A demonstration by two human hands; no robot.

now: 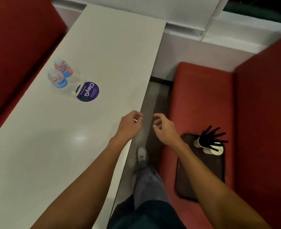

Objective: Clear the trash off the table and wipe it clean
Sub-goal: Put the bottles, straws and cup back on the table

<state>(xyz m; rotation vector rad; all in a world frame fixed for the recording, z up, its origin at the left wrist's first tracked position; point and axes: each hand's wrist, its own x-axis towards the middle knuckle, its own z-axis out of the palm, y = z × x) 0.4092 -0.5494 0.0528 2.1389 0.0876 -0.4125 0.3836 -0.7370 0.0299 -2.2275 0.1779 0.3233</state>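
A red upholstered bench is seen at far left, running alongside a long white counter that is viewed from above. Two clear plastic bottles with blue labels are left on the counter near its left edge, one just beside the other; whether they are standing or lying cannot be told from this angle. A round purple sticker lettered "ClayGo" is stuck to the surface just to their right, its edge partly overlapped by the nearer bottle. Farther right, the left hand is held over the counter's right edge, its fingers loosely curled and nothing gripped in them. The right hand is held close beside it, above the gap between counter and seat, likewise relaxed and empty. Below the hands, a light-coloured shoe and a trouser leg are seen on the floor. To the right, a dark tray is laid on a second red seat, and paper cups bristling with black straws are set at the tray's far end.
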